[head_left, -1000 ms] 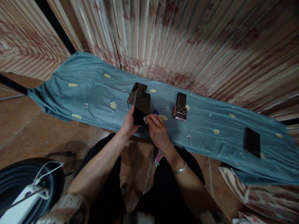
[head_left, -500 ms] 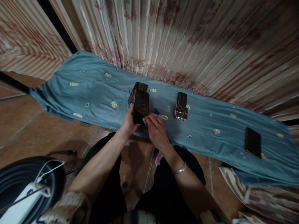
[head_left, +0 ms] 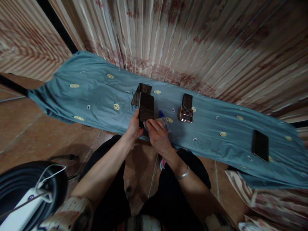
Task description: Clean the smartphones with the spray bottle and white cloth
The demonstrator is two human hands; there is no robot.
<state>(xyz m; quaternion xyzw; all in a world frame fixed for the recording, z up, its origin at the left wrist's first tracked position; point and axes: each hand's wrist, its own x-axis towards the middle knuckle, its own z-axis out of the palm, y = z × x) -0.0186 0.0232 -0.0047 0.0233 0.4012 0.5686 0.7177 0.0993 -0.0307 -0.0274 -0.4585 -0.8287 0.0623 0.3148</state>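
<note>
My left hand [head_left: 133, 126] is closed around the lower left edge of a dark smartphone [head_left: 147, 106], its glossy face tilted up. My right hand [head_left: 159, 136] pinches a pale wipe [head_left: 145, 124] against the phone's lower end; most of the wipe is hidden under the fingers. Just behind the held phone, another dark phone [head_left: 141, 89] lies on the blue-green cloth [head_left: 101, 93]. By my right fingers are a translucent crumpled piece [head_left: 166, 124], perhaps part of the wipe, and a small blue object [head_left: 161, 113] whose kind I cannot make out.
To the right lie a checkered, shiny-edged device [head_left: 186, 115] with a dark part [head_left: 187, 101] behind it, and farther off a black phone [head_left: 260, 145]. A pleated curtain [head_left: 154, 41] hangs behind. A coiled black hose [head_left: 14, 179] and a white power strip [head_left: 21, 208] sit lower left.
My right hand has slid slightly left along the phone's lower end with the wipe. More of the translucent piece and the blue object shows now. My left hand keeps its hold.
</note>
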